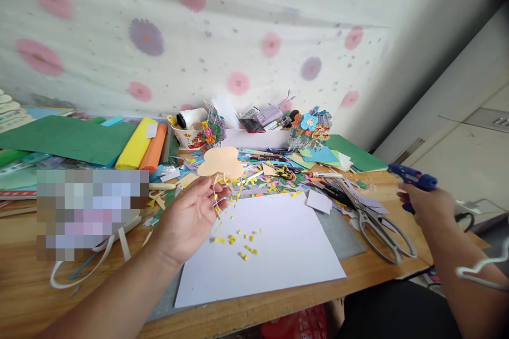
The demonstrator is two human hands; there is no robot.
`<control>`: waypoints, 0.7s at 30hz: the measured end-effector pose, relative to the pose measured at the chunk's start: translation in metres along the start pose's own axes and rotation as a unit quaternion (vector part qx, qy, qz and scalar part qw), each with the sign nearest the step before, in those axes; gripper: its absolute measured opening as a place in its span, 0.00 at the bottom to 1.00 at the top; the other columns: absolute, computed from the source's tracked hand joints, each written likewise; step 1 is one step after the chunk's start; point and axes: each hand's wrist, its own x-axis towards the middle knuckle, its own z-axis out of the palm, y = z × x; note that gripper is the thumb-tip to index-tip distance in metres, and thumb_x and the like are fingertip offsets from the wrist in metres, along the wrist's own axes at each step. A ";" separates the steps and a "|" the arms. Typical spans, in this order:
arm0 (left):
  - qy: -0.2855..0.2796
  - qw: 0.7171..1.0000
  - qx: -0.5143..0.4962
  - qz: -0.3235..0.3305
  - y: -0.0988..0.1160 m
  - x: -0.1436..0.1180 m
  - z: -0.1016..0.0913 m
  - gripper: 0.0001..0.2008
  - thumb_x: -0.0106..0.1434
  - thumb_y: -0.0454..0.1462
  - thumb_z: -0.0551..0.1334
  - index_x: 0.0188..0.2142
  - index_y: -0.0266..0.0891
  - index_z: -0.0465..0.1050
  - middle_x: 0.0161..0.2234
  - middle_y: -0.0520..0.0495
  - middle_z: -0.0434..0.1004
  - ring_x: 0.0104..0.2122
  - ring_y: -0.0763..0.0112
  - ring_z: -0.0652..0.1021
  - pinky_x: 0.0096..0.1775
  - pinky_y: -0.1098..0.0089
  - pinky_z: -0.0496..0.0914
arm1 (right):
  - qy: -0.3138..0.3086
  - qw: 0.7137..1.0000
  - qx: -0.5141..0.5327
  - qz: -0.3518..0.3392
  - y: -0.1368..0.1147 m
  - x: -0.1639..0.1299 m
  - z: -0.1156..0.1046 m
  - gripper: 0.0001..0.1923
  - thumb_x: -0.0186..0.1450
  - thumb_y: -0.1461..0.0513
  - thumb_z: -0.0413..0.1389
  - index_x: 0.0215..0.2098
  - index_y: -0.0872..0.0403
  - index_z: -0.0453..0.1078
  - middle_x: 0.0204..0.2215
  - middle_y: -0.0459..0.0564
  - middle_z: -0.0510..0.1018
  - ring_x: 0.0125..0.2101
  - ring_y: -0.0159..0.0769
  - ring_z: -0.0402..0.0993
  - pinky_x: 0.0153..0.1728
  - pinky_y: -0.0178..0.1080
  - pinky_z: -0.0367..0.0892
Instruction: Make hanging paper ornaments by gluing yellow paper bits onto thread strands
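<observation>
My left hand [194,217] pinches a cream cloud-shaped paper cutout [220,161] by its lower edge, above the white sheet. Thin pale strips with small yellow bits dangle from the cutout past my fingers. My right hand [431,204], off at the right edge of the table, is closed round the handle of a blue hot glue gun [415,177], nozzle pointing left. On the white sheet of paper [270,275], below and right of my left hand, lie several tiny yellow paper pieces [248,249].
Large scissors [376,225] lie right of the sheet on a grey mat [344,235]. Colourful scraps [274,177] cover the table behind. Yellow [136,143] and orange rolls [154,148] stand left of a paper cup [186,139] and a white box [250,139]. Green sheets [67,137] lie far left.
</observation>
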 end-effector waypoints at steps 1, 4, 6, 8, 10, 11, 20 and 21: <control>-0.003 1.000 0.000 -0.001 -0.001 0.000 0.000 0.05 0.52 0.36 0.70 0.27 0.39 0.76 0.25 0.52 0.73 0.30 0.68 0.77 0.30 0.70 0.72 | -0.016 0.999 0.027 0.013 -0.011 -0.006 0.006 0.13 0.53 0.60 0.67 0.23 0.53 0.67 0.18 0.51 0.73 0.14 0.34 0.69 0.17 0.39 0.59; -0.007 1.000 0.001 -0.008 -0.003 -0.001 -0.001 0.06 0.50 0.36 0.71 0.26 0.39 0.76 0.25 0.52 0.74 0.31 0.67 0.78 0.31 0.70 0.72 | -0.143 0.976 0.158 0.041 -0.050 -0.038 0.031 0.12 0.54 0.58 0.67 0.35 0.54 0.73 0.31 0.53 0.79 0.20 0.31 0.72 0.20 0.36 0.63; -0.006 1.000 0.009 -0.012 -0.005 -0.001 -0.001 0.06 0.49 0.36 0.71 0.26 0.39 0.76 0.25 0.51 0.75 0.33 0.65 0.79 0.32 0.69 0.72 | -0.239 0.948 0.209 0.015 -0.074 -0.068 0.050 0.12 0.53 0.59 0.67 0.33 0.55 0.75 0.29 0.50 0.78 0.18 0.28 0.69 0.20 0.34 0.63; -0.007 1.000 0.018 -0.015 -0.008 0.000 -0.002 0.07 0.49 0.36 0.71 0.26 0.39 0.76 0.27 0.50 0.77 0.34 0.63 0.80 0.33 0.69 0.72 | -0.309 0.925 0.221 -0.007 -0.095 -0.098 0.065 0.10 0.52 0.61 0.68 0.32 0.55 0.75 0.29 0.49 0.78 0.18 0.26 0.66 0.18 0.32 0.62; -0.008 1.000 0.024 -0.018 -0.009 0.000 -0.002 0.06 0.48 0.36 0.71 0.25 0.38 0.76 0.27 0.50 0.78 0.35 0.62 0.81 0.34 0.69 0.73 | -0.382 0.905 0.187 -0.010 -0.110 -0.123 0.075 0.11 0.52 0.62 0.67 0.34 0.54 0.76 0.31 0.50 0.80 0.20 0.27 0.67 0.17 0.30 0.61; -0.010 0.999 0.027 -0.020 -0.010 0.001 -0.002 0.06 0.48 0.35 0.71 0.25 0.38 0.76 0.27 0.50 0.78 0.35 0.61 0.81 0.35 0.68 0.73 | -0.414 0.894 0.169 -0.012 -0.115 -0.133 0.078 0.11 0.53 0.62 0.66 0.34 0.54 0.76 0.31 0.50 0.80 0.21 0.28 0.68 0.17 0.30 0.62; -0.014 0.998 0.047 -0.031 -0.015 -0.002 -0.001 0.07 0.50 0.34 0.71 0.29 0.37 0.77 0.30 0.48 0.80 0.33 0.63 0.81 0.37 0.66 0.74 | -0.481 0.862 0.150 -0.050 -0.130 -0.159 0.097 0.08 0.57 0.59 0.62 0.30 0.56 0.72 0.26 0.47 0.75 0.22 0.28 0.66 0.21 0.30 0.63; -0.016 0.998 0.050 -0.032 -0.016 -0.003 -0.001 0.07 0.51 0.34 0.71 0.31 0.37 0.77 0.31 0.48 0.81 0.33 0.63 0.81 0.38 0.66 0.74 | -0.480 0.862 0.153 -0.057 -0.129 -0.159 0.097 0.08 0.58 0.59 0.62 0.30 0.56 0.72 0.25 0.46 0.74 0.22 0.28 0.65 0.20 0.30 0.63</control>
